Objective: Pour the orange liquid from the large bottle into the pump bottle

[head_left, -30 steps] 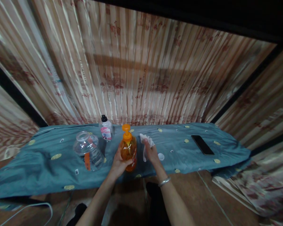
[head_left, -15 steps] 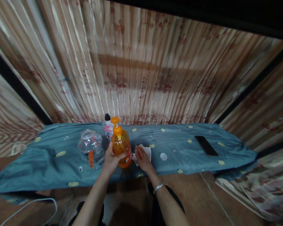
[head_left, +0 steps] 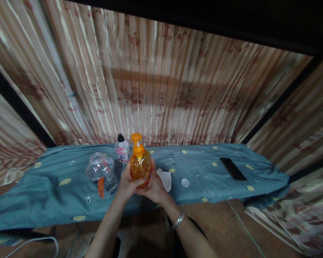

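Note:
An orange pump bottle [head_left: 140, 165] stands roughly upright between my hands at the middle of the table's near side. My left hand [head_left: 129, 182] wraps its left side, with the thumb across the front. From the right, my right hand [head_left: 154, 184] closes round the lower part, and most of its fingers are hidden behind the bottle. A white tissue or cloth [head_left: 165, 179] lies just right of my right hand, partly covered by it. To the left are a clear jar [head_left: 107, 175] with an orange label and a clear bottle [head_left: 122, 149] with a black cap.
A blue-green cloth with a pineapple pattern [head_left: 199, 159] covers the narrow table. A white disc [head_left: 185, 182] lies right of the tissue, and a black phone [head_left: 233, 169] farther right. Pleated curtains [head_left: 161, 82] hang behind. A white cable [head_left: 40, 239] curves at the lower left.
My right hand has left the white tissue and moved left onto the pump bottle. My left hand keeps its hold. The view has shifted slightly.

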{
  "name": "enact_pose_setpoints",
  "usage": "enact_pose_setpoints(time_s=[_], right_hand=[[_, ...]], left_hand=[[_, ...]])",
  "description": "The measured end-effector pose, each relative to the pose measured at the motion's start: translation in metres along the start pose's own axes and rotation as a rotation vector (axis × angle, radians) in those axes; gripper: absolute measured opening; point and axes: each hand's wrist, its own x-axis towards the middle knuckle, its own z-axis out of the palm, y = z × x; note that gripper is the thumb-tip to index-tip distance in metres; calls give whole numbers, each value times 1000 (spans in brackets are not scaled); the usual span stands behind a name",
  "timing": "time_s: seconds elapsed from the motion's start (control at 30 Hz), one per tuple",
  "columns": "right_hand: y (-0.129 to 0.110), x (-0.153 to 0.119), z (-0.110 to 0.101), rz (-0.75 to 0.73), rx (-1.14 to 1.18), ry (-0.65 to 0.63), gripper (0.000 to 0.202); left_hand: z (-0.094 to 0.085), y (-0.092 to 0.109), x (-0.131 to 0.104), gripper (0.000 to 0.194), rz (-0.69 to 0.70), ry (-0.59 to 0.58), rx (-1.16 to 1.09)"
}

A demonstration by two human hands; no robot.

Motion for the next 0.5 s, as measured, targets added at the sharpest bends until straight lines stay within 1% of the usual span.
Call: enact_pose_setpoints(time_s=[0.07,0.13,0.17,0.23,0.27,0.3,0.33,0.37,0.43,0.47,0.5], right_hand=[[2,-2,-2,5,-24,47,107],[6,-1,-10,-5,-55,102,109],[9,1,-15,-10,-69,134,109],[14,8,-31,-21,-92,210,107],[17,12,-40,-19,-105,259,106],[20,18,-50,-10,-119,293,105],[23,23,-60,-1,-131,318,105],[27,29,-71,15,-143,354,106],[34,39,-93,65,-209,459,109],[38,43,-103,107,-258,520,110],[43,46,-112,140,-300,568,109]], left_hand=[[8,-1,3,80,24,-35,-9],[19,-5,6,90,62,-65,-22],[27,-10,7,95,83,-74,-23],[44,-23,8,98,111,-91,-20],[53,-33,7,94,112,-95,-12],[61,-43,5,81,107,-93,-2],[70,-54,3,62,97,-90,7],[77,-66,0,53,76,-102,16],[90,-87,-4,44,40,-141,23],[96,-96,-6,45,26,-161,20],[101,-104,-7,43,9,-180,17]])
